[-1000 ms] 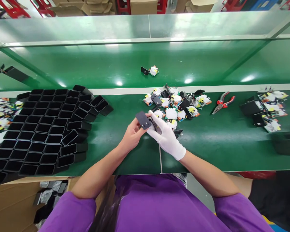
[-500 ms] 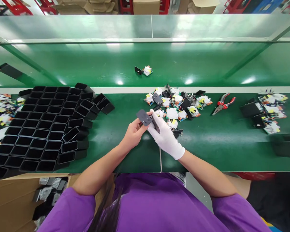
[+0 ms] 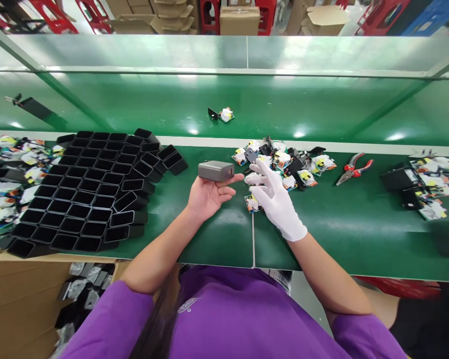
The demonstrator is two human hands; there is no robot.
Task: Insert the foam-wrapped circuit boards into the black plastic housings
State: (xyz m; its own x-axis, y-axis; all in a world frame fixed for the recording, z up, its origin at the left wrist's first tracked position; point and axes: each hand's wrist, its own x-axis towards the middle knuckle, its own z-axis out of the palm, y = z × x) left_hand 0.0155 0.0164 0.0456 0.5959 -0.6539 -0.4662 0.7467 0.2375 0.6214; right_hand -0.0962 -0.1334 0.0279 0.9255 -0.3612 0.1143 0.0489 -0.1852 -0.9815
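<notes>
A dark grey, rounded charger case lies across the fingers of my bare left hand. One end has a small port-like opening and faces right. My right hand, in a white glove, is apart from the case with its fingers spread and nothing visible in them. It is over the near left side of a pile of circuit boards with white and yellow parts and black end plates. Just below its fingers lies a single circuit board. Whether the glove touches any board, I cannot tell.
Rows of open black cases stand at left, with more circuit boards beyond them. Red-handled pliers lie right of the pile. Farther right are boards with black cases. One board sits on the green back ledge.
Both hands were together on a black piece with a slotted plate. Now they are apart: the left holds the charger case, and the gloved right has opened and shifted right. The view has tilted.
</notes>
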